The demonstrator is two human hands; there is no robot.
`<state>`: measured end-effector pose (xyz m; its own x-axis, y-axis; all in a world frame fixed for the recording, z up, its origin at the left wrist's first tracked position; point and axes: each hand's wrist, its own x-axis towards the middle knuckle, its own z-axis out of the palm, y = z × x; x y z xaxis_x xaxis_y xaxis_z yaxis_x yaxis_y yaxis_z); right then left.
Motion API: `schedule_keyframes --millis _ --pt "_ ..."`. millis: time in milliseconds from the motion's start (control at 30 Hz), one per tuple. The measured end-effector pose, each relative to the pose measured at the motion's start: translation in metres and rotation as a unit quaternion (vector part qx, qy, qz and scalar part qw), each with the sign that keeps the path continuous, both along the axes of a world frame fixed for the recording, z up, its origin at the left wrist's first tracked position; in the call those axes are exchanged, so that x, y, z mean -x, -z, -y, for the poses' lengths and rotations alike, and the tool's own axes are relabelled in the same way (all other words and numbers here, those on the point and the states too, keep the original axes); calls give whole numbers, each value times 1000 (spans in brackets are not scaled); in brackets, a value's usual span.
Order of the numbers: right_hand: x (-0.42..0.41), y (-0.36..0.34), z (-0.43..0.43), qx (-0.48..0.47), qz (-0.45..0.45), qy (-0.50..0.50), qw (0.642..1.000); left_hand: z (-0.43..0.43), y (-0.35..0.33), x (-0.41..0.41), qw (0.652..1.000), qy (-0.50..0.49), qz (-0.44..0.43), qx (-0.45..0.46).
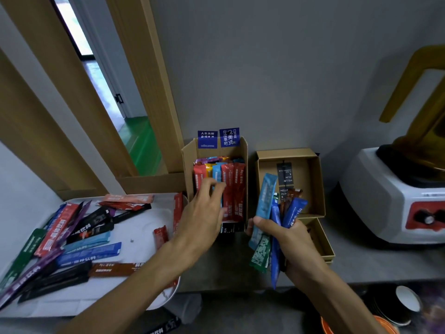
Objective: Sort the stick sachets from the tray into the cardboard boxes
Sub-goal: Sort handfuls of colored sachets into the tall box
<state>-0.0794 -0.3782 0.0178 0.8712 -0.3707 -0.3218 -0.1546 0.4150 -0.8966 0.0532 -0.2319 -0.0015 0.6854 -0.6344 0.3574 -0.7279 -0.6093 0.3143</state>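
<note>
A white tray (144,220) at the left holds several stick sachets (72,239) in red, blue, black, purple and green. Behind its right end stands a tall cardboard box (187,165) packed with upright sachets (231,186). My left hand (204,210) reaches into this box, its fingers touching the sachets there. To the right lies a low open cardboard box (310,179) with a dark card inside. In front of it my right hand (286,239) grips a bundle of sachets (269,213), light blue, dark blue, green and brown, fanned upward.
A white blender base (390,198) with a red knob panel and an amber jar stands at the right. A paper cup (407,302) and an orange rim sit below the counter edge at the lower right. A grey wall backs the boxes; a doorway opens at the upper left.
</note>
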Motion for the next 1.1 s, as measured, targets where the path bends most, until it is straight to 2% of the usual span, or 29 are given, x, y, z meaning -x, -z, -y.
schedule_keyframes --millis 100,167,233,333,633,700,800,933,1000,1100 --pt "0 0 3 -8 13 -49 999 5 -37 12 974 45 -162 155" --pt "-1 -4 1 -7 18 -93 995 11 -53 16 944 67 -266 181" --pt "-2 -7 -4 -18 22 -124 992 14 -59 18 927 68 -316 192" --pt "-2 -7 -10 -34 25 -122 992 12 -61 14 870 32 -401 286" --pt "-2 -1 -18 22 -10 -55 998 -9 -70 3 841 -38 -392 370" --pt "-3 0 -17 32 -6 -41 999 -23 -72 -2 849 -48 -364 379" --pt "-5 2 -23 57 5 -51 997 -37 -77 -2 877 -48 -332 345" --pt "-8 8 -27 51 -2 -14 999 -34 -79 -2 969 -54 -153 188" --pt "-8 10 -26 39 -2 -2 999 -25 -72 -7 991 -25 -98 92" --pt "-5 8 -23 48 2 -10 999 -12 -57 -19 999 7 -39 -2"
